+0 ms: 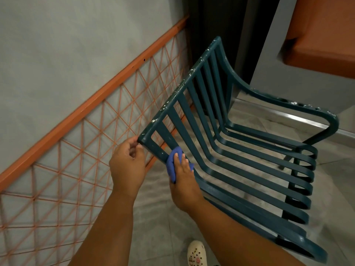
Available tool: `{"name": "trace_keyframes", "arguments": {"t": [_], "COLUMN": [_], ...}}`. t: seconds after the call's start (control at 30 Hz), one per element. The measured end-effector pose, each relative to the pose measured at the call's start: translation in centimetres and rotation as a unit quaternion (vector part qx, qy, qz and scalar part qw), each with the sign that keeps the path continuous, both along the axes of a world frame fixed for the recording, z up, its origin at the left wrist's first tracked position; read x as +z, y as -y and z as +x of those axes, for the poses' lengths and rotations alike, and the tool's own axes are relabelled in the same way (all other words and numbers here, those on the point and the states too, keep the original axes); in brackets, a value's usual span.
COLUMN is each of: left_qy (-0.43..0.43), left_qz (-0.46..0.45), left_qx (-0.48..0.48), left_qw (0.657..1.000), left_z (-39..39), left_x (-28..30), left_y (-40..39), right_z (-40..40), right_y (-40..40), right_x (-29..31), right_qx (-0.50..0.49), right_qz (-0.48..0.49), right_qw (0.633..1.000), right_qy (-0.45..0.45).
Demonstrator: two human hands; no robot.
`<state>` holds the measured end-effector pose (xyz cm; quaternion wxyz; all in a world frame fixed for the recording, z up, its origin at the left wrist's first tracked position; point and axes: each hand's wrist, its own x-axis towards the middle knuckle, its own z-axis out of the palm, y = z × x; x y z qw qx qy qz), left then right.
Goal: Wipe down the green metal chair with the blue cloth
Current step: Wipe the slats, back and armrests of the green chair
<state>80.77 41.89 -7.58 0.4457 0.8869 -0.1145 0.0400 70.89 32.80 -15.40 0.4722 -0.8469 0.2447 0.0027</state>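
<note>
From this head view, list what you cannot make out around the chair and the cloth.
- Blue cloth: mostly covered by the right hand.
- Green chair: near armrest partly behind the right forearm; legs mostly hidden by the seat slats.
- Left hand: fingertips hidden behind the chair's corner.
- Shoe: cut off by the bottom edge.

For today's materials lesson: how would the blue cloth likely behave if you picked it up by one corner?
The blue cloth is bunched under the right hand against the green chair, so it probably hangs limp. It likely weighs little, since it crumples small. It looks unlikely to roll or break.
</note>
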Motion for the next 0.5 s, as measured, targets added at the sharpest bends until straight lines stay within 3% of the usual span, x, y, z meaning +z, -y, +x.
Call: {"name": "trace_keyframes", "arguments": {"t": [0.1, 0.2, 0.3, 0.37, 0.5], "left_qy": [0.0, -0.006, -0.014, -0.019, -0.036], "left_qz": [0.001, -0.004, 0.005, 0.012, 0.01], "left_qx": [0.002, 0.004, 0.001, -0.002, -0.004], "left_qw": [1.0, 1.0, 1.0, 1.0, 0.999], "left_z": [-0.1, -0.1, -0.1, 0.0, 0.2], "left_x": [0.3, 0.4, 0.5, 0.5, 0.6], "left_y": [0.1, 0.2, 0.2, 0.1, 0.0], "right_z": [1.8, 1.5, 0.8, 1.3, 3.2], "right_y": [-1.2, -1.7, -0.8, -0.9, -2.4], "right_x": [1.7, 2.5, 1.8, 2.3, 4.1], "right_qx": [-0.022, 0.053, 0.033, -0.012, 0.023], "right_qz": [0.073, 0.046, 0.028, 0.068, 0.083], "right_qw": [0.996, 0.992, 0.998, 0.997, 0.989], "right_qy": [0.038, 0.107, 0.048, 0.025, 0.118]}}
